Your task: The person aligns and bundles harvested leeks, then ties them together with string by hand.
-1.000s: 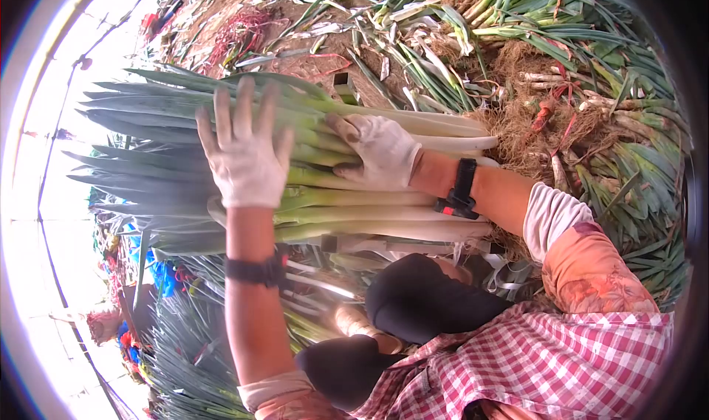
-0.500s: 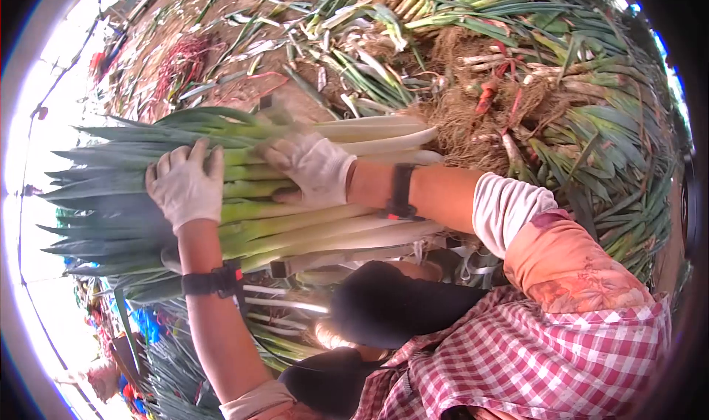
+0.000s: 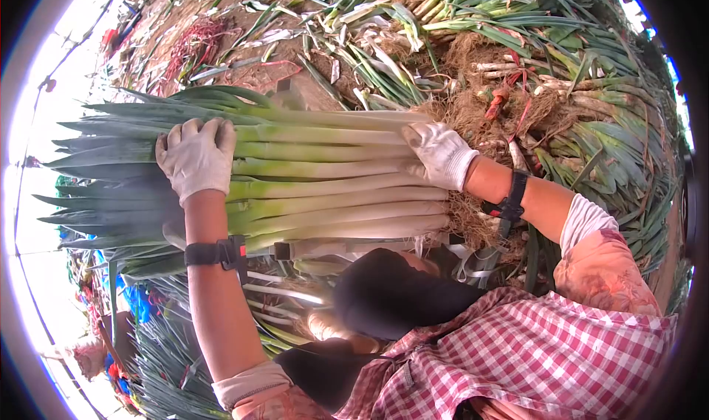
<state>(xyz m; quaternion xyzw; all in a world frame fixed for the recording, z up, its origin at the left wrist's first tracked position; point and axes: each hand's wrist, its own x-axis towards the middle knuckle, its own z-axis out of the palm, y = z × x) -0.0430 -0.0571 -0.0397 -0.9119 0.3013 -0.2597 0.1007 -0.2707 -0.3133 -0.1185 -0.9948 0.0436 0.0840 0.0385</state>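
A wide layer of long leeks [image 3: 325, 170] lies side by side in front of me, green leaves to the left, white stems and roots to the right. My left hand [image 3: 196, 156], in a whitish glove, rests over the green part with its fingers bent across the upper leeks. At the white root end, my right hand [image 3: 439, 154], also gloved, has its fingers and thumb around some of the stems. The palm sides of both hands are hidden.
Piles of leeks with roots [image 3: 591, 132] and red ties fill the right side. Loose leaves and a red string tangle [image 3: 193, 49] lie on the soil beyond. More leeks [image 3: 173, 353] lie at the lower left, near my dark-clothed knees [image 3: 402, 291].
My right hand has moved right along the leeks, from their middle to the white root end. My left hand stays on the green part, slightly shifted in view.
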